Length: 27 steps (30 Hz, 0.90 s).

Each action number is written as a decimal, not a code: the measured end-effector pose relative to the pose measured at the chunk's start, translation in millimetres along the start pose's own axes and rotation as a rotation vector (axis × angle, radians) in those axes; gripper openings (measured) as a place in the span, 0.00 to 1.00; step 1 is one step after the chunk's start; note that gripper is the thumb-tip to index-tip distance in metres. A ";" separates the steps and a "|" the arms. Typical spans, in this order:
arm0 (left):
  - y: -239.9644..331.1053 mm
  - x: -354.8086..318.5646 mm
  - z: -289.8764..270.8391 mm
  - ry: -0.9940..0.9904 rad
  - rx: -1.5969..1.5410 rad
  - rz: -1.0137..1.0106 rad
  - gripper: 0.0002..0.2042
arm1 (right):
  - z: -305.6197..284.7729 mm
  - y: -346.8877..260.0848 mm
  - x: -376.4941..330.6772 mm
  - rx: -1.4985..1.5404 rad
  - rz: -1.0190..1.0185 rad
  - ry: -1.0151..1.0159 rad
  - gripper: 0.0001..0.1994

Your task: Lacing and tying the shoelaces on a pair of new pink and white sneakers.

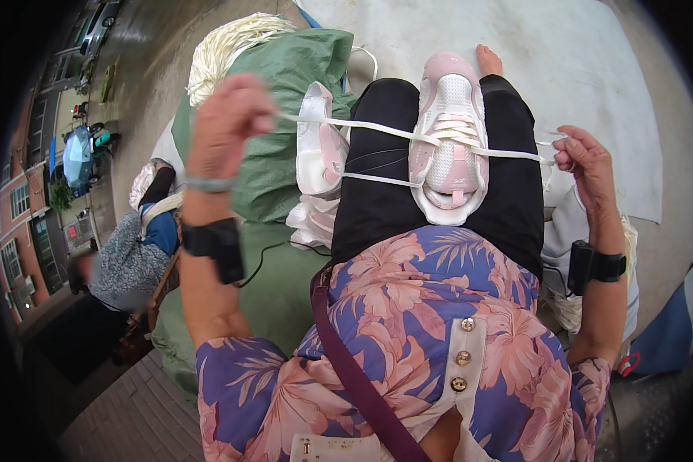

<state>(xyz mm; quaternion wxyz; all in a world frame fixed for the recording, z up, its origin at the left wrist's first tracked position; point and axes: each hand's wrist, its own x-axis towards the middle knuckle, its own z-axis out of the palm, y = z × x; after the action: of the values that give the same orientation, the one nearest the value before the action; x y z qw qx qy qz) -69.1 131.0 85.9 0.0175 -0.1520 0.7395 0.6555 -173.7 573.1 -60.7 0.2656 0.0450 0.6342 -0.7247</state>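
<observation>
Between both hands (227, 123) (585, 158), pink shoe (448, 138) on lap, white lace (362, 128) taut

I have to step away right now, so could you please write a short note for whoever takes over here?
Left hand: raised, closed on one end of the white lace.
Right hand: pinches the other end, out to the side.
Pink and white shoe lies on the lap, toe away, lace pulled taut across its eyelets.
Second shoe rests beside the left thigh, against the green sack.
Done: lower eyelets appear laced.
Left: the ends are untied; the second shoe's lacing cannot be judged.
</observation>
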 end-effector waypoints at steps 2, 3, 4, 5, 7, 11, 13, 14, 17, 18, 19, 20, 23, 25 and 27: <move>-14.5 3.0 48.2 -0.143 0.169 -0.048 0.08 | 14.1 1.9 -2.7 -0.004 0.021 -0.040 0.12; -19.7 4.6 69.4 -0.241 0.243 -0.043 0.07 | 24.2 0.0 -5.8 0.024 0.016 -0.054 0.11; -33.8 10.6 85.9 -0.323 0.309 0.065 0.05 | 30.6 -1.2 -9.3 0.065 0.017 -0.065 0.09; -52.9 14.3 97.9 -0.313 0.490 0.272 0.05 | 38.8 -3.3 -11.5 0.109 0.015 -0.073 0.08; -73.0 14.6 123.3 -0.255 0.650 0.563 0.04 | 50.9 -4.9 -14.2 0.148 0.013 -0.073 0.07; -84.7 13.5 149.7 -0.277 0.973 0.862 0.02 | 68.0 0.1 -19.4 0.292 0.063 -0.177 0.04; -86.2 8.6 157.7 -0.248 0.992 0.866 0.02 | 72.7 4.8 -17.1 0.290 0.100 -0.247 0.05; -86.7 5.2 160.8 -0.211 1.016 0.863 0.04 | 75.0 5.1 -19.3 0.294 0.098 -0.238 0.05; -87.1 -0.2 166.1 -0.212 1.113 0.774 0.03 | 82.8 5.8 -20.3 0.210 0.129 -0.285 0.10; -86.5 -0.5 167.0 -0.184 1.148 0.755 0.04 | 82.6 6.9 -20.6 0.217 0.127 -0.283 0.10; -86.5 -0.7 167.9 -0.190 1.153 0.757 0.04 | 83.3 7.9 -20.8 0.175 0.134 -0.274 0.10; -87.2 -0.8 168.9 -0.175 1.155 0.742 0.04 | 83.4 9.2 -21.0 0.133 0.142 -0.265 0.09; -88.2 -0.6 168.7 -0.129 1.173 0.732 0.04 | 80.7 15.0 -19.1 0.106 0.182 -0.274 0.08; -91.2 -1.0 169.8 -0.103 1.186 0.739 0.05 | 79.7 19.2 -19.0 0.101 0.185 -0.251 0.07; -95.2 -2.2 171.4 -0.079 1.137 0.705 0.04 | 77.7 21.7 -17.8 0.096 0.191 -0.229 0.07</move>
<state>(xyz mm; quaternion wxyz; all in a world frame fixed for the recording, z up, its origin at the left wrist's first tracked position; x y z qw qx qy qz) -73.1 289.5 -29.4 -0.0933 0.1556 0.9741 0.1353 -127.8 504.5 -58.1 0.4016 0.0348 0.5570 -0.7261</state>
